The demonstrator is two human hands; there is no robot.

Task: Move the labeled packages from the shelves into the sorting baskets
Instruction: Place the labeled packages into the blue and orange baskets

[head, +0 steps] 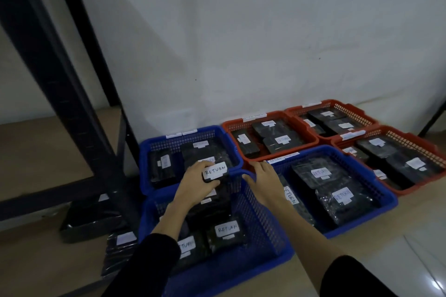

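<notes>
Holding: the left hand [196, 182] grips a black package [216, 183] by its upper end, fingers curled over the white label reading RETURN, at the centre of the frame.
Risk: the wrapping looks slick, so the package could slip from a grip on one end and land tilted against the basket wall or on the rim.
Risk two: it hangs right over the seam between two blue baskets, so let go too soon it could drop into the wrong one.
Package and hand: the package hangs below and to the right of the left palm, above the far end of the near blue basket [265, 231].
Basket below: several RETURN packages already lie in it, lower centre of the frame.
Right hand [261, 179]: fingers spread and relaxed, holding nothing, resting on or just above that basket's right wall; I cannot tell which.
Nearby: a second blue basket [188, 134] behind, orange baskets [270, 119] at upper right, a dark shelf frame [60, 79] at left.
</notes>
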